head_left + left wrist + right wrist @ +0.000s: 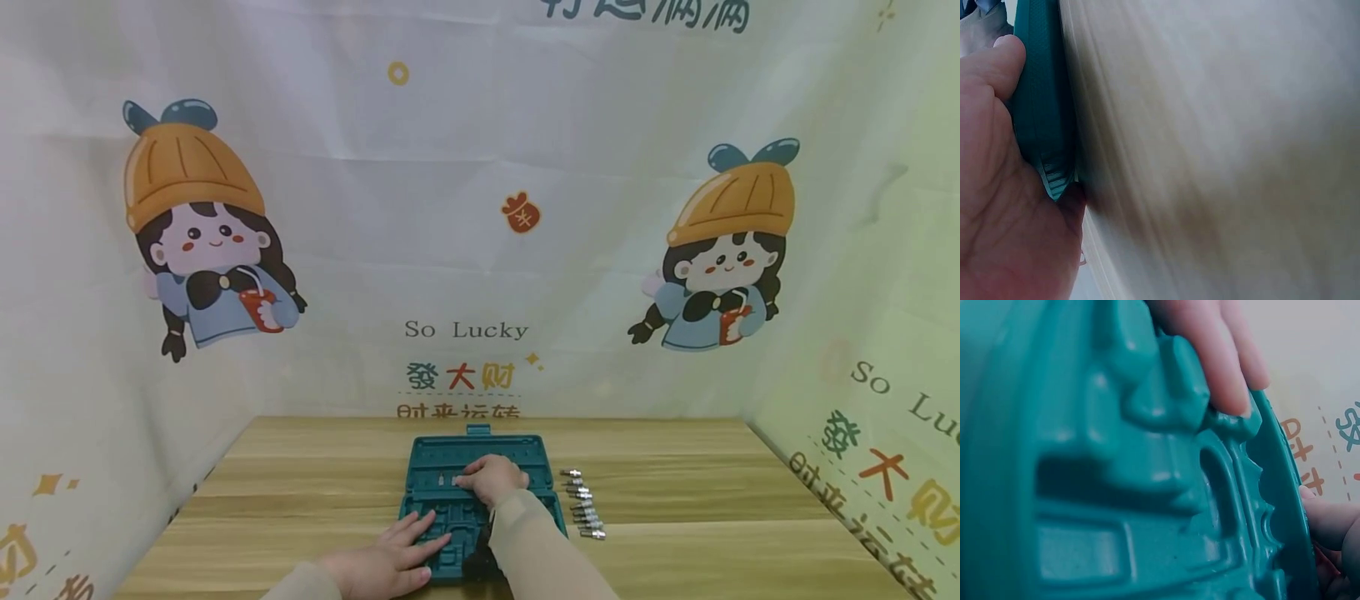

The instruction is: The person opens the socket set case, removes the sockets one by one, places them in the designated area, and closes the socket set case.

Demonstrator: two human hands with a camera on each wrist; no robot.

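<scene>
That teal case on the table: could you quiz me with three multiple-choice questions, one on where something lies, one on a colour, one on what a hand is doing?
1. Where does the row of metal bits lie?
A. On the table right of the teal case
B. On the table left of the case
C. In the left hand

2. What colour is the teal case?
A. Red
B. Teal
C. Yellow

3. How does the left hand sit?
A. Lifted off the table, a fist
B. Fingers spread flat on the case's near left part
C. Gripping a metal bit

Answers: 1 A, the head view shows the bits on the wooden table beside the case's right edge. 2 B, all three views show teal plastic. 3 B, the fingers lie straight on the case while the right hand rests further back.
</scene>
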